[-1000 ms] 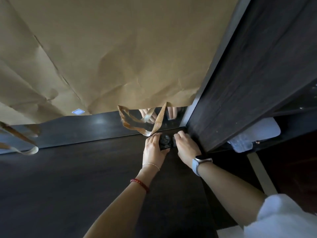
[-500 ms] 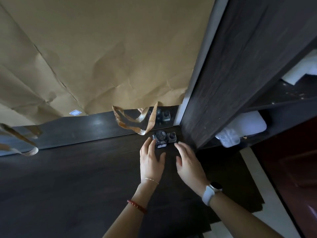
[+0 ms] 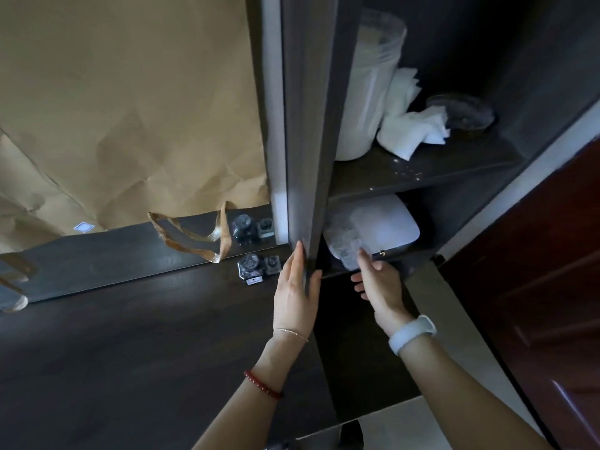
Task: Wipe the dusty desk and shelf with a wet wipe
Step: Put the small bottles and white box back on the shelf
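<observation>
So the wet wipe pack I'm after is pale, crinkly plastic, sitting in the lower shelf cubby against a white pouch. My right hand touches it with loose fingers, no grip. Left hand lies flat and relaxed on the dark surface against the upright panel.

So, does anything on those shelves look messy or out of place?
Yes. On the upper shelf, crumpled white tissues lie loose beside a tall plastic container, and pale specks dot the dark board near its front edge, like dust or crumbs.
</observation>
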A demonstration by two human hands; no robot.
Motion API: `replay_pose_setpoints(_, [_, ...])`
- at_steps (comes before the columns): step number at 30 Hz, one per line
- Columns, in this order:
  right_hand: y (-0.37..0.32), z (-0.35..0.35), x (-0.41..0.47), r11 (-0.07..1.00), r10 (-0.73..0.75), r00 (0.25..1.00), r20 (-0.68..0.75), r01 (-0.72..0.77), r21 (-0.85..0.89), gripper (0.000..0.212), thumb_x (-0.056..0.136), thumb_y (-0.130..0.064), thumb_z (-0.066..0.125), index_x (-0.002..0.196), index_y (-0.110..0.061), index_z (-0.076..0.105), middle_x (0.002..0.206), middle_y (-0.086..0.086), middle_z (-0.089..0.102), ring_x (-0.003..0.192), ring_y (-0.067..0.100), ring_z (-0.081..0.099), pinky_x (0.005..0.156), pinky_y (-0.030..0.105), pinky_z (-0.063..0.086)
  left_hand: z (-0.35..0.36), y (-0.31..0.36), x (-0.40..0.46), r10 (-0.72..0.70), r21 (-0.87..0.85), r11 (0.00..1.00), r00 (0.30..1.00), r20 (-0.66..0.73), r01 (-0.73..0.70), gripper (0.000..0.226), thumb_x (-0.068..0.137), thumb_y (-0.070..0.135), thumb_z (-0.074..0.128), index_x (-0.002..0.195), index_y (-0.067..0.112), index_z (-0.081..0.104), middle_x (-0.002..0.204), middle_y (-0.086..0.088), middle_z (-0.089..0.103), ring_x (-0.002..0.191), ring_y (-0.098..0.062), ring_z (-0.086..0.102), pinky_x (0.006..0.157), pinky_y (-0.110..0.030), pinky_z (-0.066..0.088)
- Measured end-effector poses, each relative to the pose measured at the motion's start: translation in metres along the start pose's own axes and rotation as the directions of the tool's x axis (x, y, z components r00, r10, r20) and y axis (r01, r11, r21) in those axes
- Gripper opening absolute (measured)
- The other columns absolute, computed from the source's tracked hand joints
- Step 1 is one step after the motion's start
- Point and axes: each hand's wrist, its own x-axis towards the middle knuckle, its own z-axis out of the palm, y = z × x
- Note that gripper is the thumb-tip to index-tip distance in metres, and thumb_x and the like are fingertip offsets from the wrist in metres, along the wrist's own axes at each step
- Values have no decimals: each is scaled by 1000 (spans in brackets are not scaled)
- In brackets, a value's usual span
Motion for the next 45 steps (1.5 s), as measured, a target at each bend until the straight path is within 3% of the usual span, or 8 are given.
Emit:
replay_pose_setpoints(3, [-3, 1, 8, 991, 55, 998, 28, -58, 120, 25, 91, -30, 52, 76, -10, 55, 65, 1, 59, 50, 11, 50, 42, 17, 40, 9, 4, 6, -44, 7, 999, 992, -117, 46, 51, 88, 9, 56, 136, 9, 39, 119, -14, 57, 106, -27, 58, 89, -30, 47])
replay_pose_setpoints(11, [56, -65, -9, 968, -223, 974, 37, 217, 126, 12, 95, -23, 44, 87, -24, 53, 83, -2, 62, 61, 4, 61, 52, 13, 48, 16, 1, 6, -17, 86, 996, 976, -219, 37, 44, 87, 10, 57, 130, 9, 47, 99, -13, 63, 82, -23, 62, 74, -15, 38])
replay_pose_setpoints(17, [157, -104, 6, 943, -117, 985, -124, 71, -326, 27, 95, -17, 39, 105, 3, 52, 98, 25, 61, 85, 37, 59, 66, 32, 41, 26, 0, 4, -48, 110, 991, 957, -286, 82, 38, 90, 10, 53, 128, 7, 50, 93, -10, 60, 76, -20, 58, 70, -12, 35])
replay_pose_setpoints(21, [184, -90, 37, 845, 31, 999, 34, -8, -534, 25, 95, -9, 37, 104, 8, 53, 104, 27, 61, 98, 41, 56, 76, 36, 38, 32, 0, 3, -71, 106, 988, 944, -323, 111, 35, 91, 13, 50, 125, 7, 53, 93, -4, 58, 76, -20, 61, 70, -11, 38])
replay_pose_setpoints(30, [215, -74, 75, 832, 167, 979, 117, -76, -549, 27, 95, -11, 40, 108, 4, 58, 111, 25, 61, 103, 39, 56, 80, 37, 42, 38, -1, 3, -77, 180, 971, 922, -380, 155, 33, 90, 16, 44, 114, -1, 57, 79, -3, 52, 71, 0, 42, 64, 2, 35])
replay_pose_setpoints(37, [213, -79, 81, 827, 248, 949, 193, -104, -552, 37, 91, -7, 44, 127, -3, 50, 129, 20, 54, 118, 36, 50, 92, 34, 42, 43, 3, 0, -129, 151, 967, 909, -397, 204, 34, 92, 19, 42, 118, 3, 54, 89, -13, 59, 69, -6, 47, 69, -18, 41])
replay_pose_setpoints(41, [188, -88, 73, 878, 131, 967, 220, -10, -479, 39, 92, -9, 41, 131, -5, 44, 135, 18, 48, 122, 32, 46, 97, 34, 37, 46, 15, -7, -135, 114, 976, 921, -366, 188, 47, 91, 14, 47, 137, 9, 38, 103, -9, 51, 87, -12, 52, 78, -22, 43])
replay_pose_setpoints(45, [137, -96, 59, 914, -249, 944, 214, 302, -270, 33, 93, -8, 44, 126, -7, 48, 126, 13, 52, 103, 20, 56, 78, 22, 41, 58, 19, -35, -182, 35, 975, 880, -439, 220, 58, 83, 21, 49, 136, 6, 32, 120, -18, 42, 103, -18, 47, 89, -39, 46])
